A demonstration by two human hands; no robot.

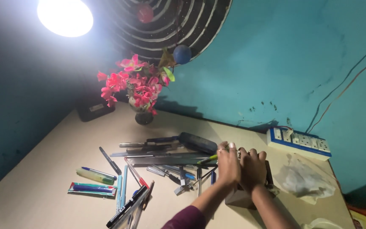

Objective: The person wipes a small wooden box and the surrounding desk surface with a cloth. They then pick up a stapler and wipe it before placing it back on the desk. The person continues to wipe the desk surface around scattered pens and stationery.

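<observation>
Hands meet at the right of a beige counter (43, 178), side by side over a dark box (244, 197) that stands on it. Left hand (228, 166) curls over the box top, its grip pinching a green pen (207, 159) that points left toward the scattered heap. Right hand (253, 168) lies just beside it, fingers folded down over the box; whether its grip pinches anything, I cannot tell. Pens (123, 188), a ruler (166, 160) and a dark case (198, 142) lie spread left of the hands. Behind them a vase of pink flowers (137, 87) stands against the teal wall. A power strip (298, 142) and a crumpled plastic bag (305, 180) sit to the right.
</observation>
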